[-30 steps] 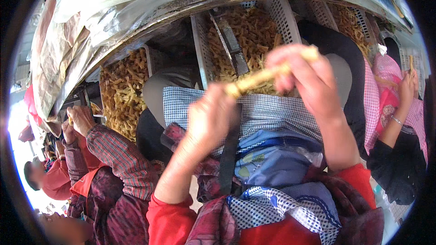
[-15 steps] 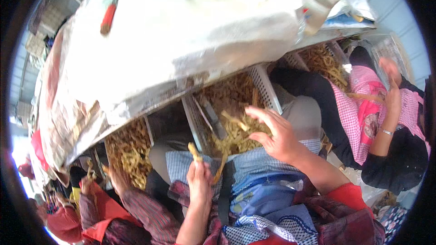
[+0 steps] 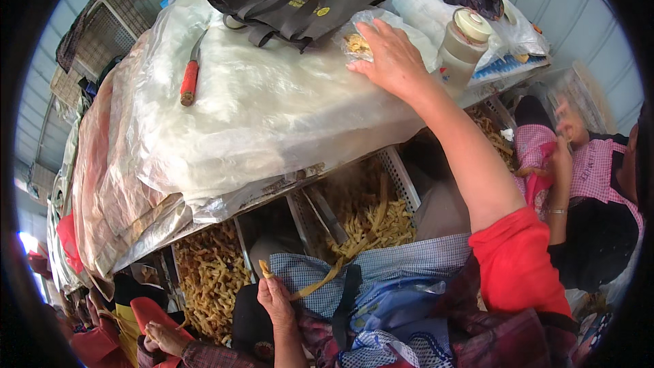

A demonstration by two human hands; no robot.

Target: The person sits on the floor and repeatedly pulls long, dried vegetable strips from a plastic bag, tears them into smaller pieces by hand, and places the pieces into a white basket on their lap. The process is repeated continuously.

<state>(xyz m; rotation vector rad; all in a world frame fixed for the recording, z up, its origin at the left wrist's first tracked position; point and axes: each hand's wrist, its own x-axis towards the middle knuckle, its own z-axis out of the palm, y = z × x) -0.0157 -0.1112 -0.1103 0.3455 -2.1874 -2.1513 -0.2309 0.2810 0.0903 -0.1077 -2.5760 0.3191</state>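
Observation:
My left hand [image 3: 275,300] is low in front of my apron, its fingers closed on a yellow-brown strip [image 3: 319,286] that looks like a pickled vegetable or dried bean product. A curled end of the strip pokes up above the fingers, and its long tail runs right across the apron toward the basket. My right hand [image 3: 394,60] is stretched far out over the plastic-covered table. Its thumb and fingers are apart beside a small clear plastic bag [image 3: 357,42] with yellow pieces inside. Whether the fingertips touch the bag, I cannot tell.
A basket [image 3: 402,177] of similar strips stands at my lap, under the table edge. On the table lie a red-handled knife [image 3: 191,82], a black cloth bag [image 3: 300,0] and a lidded jar [image 3: 464,48]. Co-workers sit close on both sides, one in a pink checked apron [image 3: 589,170].
My right hand has moved from above the basket up and away onto the table, beside the small bag. My left hand has lowered slightly leftward, still holding the strip. The view has tilted upward.

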